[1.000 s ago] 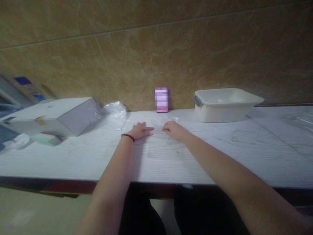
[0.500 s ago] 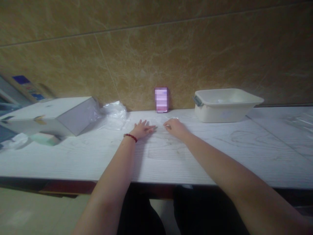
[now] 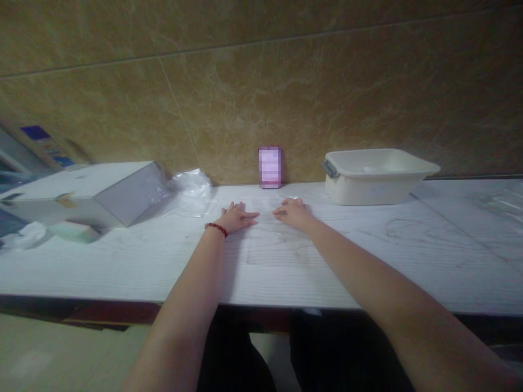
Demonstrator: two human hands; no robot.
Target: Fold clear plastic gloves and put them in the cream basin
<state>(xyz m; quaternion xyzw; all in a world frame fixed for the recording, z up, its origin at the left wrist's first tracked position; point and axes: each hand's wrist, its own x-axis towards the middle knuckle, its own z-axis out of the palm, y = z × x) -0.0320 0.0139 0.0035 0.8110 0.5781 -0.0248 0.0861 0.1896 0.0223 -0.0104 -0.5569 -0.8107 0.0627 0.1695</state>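
Observation:
A clear, thin plastic sheet or bag (image 3: 278, 250) lies flat on the pale wood-patterned table (image 3: 134, 272), its outline faint. On its upper left part rests my left hand (image 3: 237, 218), fingers apart, with a red bead bracelet at the wrist. My right hand (image 3: 292, 212) lies on the upper right part of the plastic, fingers spread and slightly bent. A small gap separates the two hands. Neither hand visibly holds anything.
A phone (image 3: 270, 167) leans on the tiled wall. At the right stands a cream basin (image 3: 368, 188); more clear plastic (image 3: 506, 201) lies beyond it. On the left are a white box (image 3: 81, 190), crumpled plastic (image 3: 190, 190) and a pale green block (image 3: 77, 232).
My left hand has shifted very slightly left and its fingers have moved a little. The fingers of my right hand have flattened and spread somewhat.

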